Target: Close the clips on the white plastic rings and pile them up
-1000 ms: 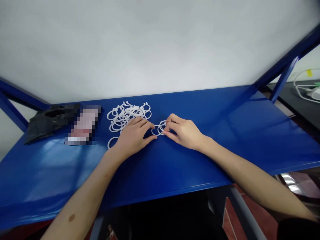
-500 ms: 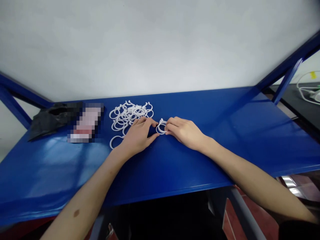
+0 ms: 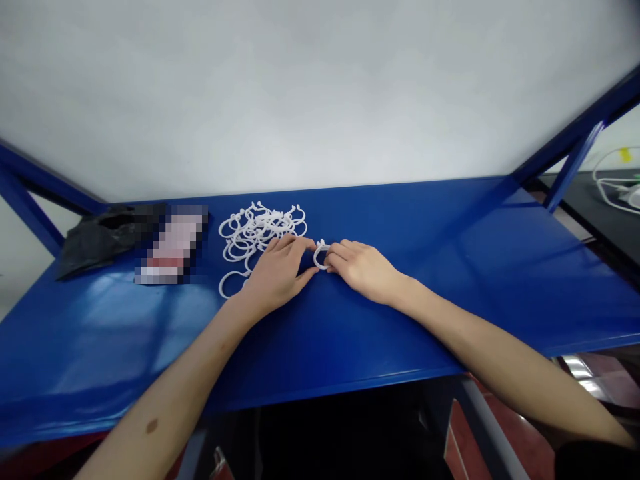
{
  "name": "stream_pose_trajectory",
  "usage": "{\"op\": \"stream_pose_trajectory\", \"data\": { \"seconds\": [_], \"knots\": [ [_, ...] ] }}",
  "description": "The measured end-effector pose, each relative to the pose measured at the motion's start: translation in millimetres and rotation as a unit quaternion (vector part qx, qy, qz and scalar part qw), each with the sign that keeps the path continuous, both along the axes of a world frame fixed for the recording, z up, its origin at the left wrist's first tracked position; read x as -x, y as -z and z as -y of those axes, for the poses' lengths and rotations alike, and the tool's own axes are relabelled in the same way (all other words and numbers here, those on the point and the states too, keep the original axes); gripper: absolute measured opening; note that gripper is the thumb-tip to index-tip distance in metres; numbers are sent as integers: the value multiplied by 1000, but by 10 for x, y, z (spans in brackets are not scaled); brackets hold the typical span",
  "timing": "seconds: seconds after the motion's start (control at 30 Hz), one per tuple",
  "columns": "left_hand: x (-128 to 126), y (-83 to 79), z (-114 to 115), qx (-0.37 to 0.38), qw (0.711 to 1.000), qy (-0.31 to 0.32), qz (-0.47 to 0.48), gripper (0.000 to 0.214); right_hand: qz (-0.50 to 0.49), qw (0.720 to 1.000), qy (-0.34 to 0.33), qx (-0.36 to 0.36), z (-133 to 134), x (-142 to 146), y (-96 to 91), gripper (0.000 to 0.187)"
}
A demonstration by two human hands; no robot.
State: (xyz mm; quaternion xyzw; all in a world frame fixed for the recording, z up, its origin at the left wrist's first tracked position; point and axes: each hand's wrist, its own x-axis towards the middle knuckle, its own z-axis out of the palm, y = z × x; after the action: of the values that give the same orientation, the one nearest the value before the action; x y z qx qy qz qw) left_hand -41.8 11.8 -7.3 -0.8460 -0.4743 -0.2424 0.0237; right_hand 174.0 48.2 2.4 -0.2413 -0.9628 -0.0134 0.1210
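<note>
A small stack of white plastic curtain rings point(image 3: 318, 259), with little eyelets at the top, lies on the blue table between my hands. The thumb and index finger of my left hand point(image 3: 285, 268) curve around the left edge of the stack, their tips against it. From the other side, my right hand point(image 3: 364, 267) pinches the rings with bent fingers that hide their right part. How many rings are stacked cannot be made out. Just behind and left of my left hand is a tangled pile of similar white rings point(image 3: 241, 251).
On the left of the blue table point(image 3: 450, 280) rest a black bag point(image 3: 95, 243) and a blurred-out flat object point(image 3: 173, 243). Blue frame bars point(image 3: 575, 167) rise at both ends, and a white wall point(image 3: 320, 93) stands behind. A white cable point(image 3: 607, 190) lies on a dark surface far right.
My right hand has shifted slightly left and nearer to me. The rings between my hands now line up closer as one stack. My left hand has barely moved.
</note>
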Motion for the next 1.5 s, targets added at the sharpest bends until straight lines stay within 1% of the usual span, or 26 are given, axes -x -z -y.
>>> {"op": "stream_pose_trajectory", "data": {
  "seconds": [0.07,0.13,0.2,0.27,0.33,0.4,0.5,0.57,0.63,0.73,0.8,0.87,0.97,1.03,1.1,1.17,1.23,1.3,1.37,1.43,1.5],
  "knots": [
    [-26,-41,30,-56,998,17,-8,21,11,1000,7,-19,17,-5,-14,29],
    [-54,-71,56,-88,995,51,-26,14,16,999,2,-33,39,-14,-31,30],
    [-79,-81,68,-89,992,78,-41,8,12,999,-8,-43,63,-21,-47,31],
    [-97,-78,66,-91,991,83,-52,12,4,999,-16,-52,88,-15,-61,32],
    [-115,-79,63,-107,989,74,-67,23,-2,998,-15,-62,119,11,-70,35],
    [-139,-91,70,-134,986,49,-88,30,-5,997,0,-78,161,55,-76,36],
    [-190,-108,103,-173,979,4,-105,34,-10,994,45,-103,245,128,-74,33],
    [-227,-103,128,-182,977,-15,-106,34,-9,991,72,-116,304,163,-67,31],
    [-259,-83,144,-165,980,-29,-109,34,-4,988,93,-121,349,179,-60,30],
    [-283,-45,137,-104,987,-49,-114,31,5,986,117,-118,365,176,-52,28],
    [-275,-27,116,-70,990,-51,-108,28,10,987,119,-108,331,161,-46,25],
    [-244,-22,91,-46,994,-40,-93,25,8,990,103,-92,268,138,-38,22],
    [-159,-38,59,-33,997,-31,-57,20,-28,995,40,-86,157,95,-23,22],
    [-79,-61,40,-44,997,-46,-42,16,-75,992,1,-97,99,63,-19,27],
    [10,-89,18,-58,995,-67,-49,16,-119,987,-8,-104,61,28,-27,31],
    [97,-116,-3,-55,992,-82,-73,19,-144,985,9,-96,32,-10,-46,30],
    [165,-141,-16,-34,989,-95,-105,19,-143,986,36,-78,-3,-51,-64,30],
    [198,-162,-11,-2,985,-104,-138,17,-121,989,68,-54,-50,-91,-66,29],
    [196,-181,8,24,982,-102,-160,19,-86,990,106,-29,-101,-121,-44,29],
    [176,-201,32,22,983,-99,-151,26,-52,989,137,-8,-145,-139,-4,30],
    [160,-223,46,-3,987,-111,-119,33,-33,987,154,7,-171,-144,39,33]
  ]
}}
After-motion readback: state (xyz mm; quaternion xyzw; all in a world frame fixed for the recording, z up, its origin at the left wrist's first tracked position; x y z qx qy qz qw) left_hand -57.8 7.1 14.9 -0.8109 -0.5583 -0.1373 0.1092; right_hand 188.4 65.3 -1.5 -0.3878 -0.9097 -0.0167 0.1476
